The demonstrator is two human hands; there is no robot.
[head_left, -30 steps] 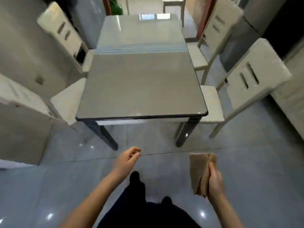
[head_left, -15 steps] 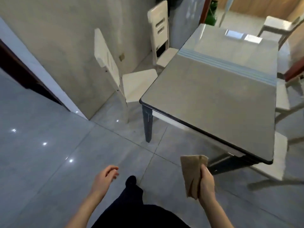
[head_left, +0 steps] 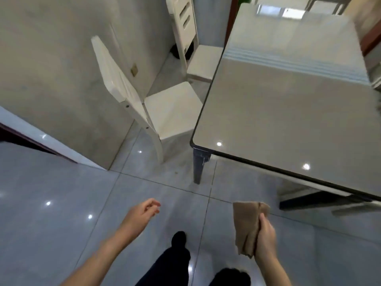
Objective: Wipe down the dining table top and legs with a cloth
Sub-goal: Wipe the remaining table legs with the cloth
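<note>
The person stands just short of the near corner of the table [head_left: 288,112], with nothing wiped yet as far as I can judge. The right hand [head_left: 266,238] has its fingers curled tight round a folded brown cloth [head_left: 246,223], gripping it along one side so the rest stands free in the air. The cloth is near the table's front edge but touches neither the top nor the dark leg [head_left: 199,168] at that corner. The left hand [head_left: 142,213] hangs out to the other side, fingers loosely bent and holding nothing. The cloth looks light, soft and limp, so I'd expect it to flop from a pinch like this. It would work better spread flat under the palm for the top, which looks glossy and slick, and wrapped round the leg for the lower part. A white chair [head_left: 171,108] sits tucked beside the table's left edge, on the shiny tiled floor [head_left: 61,203].
</note>
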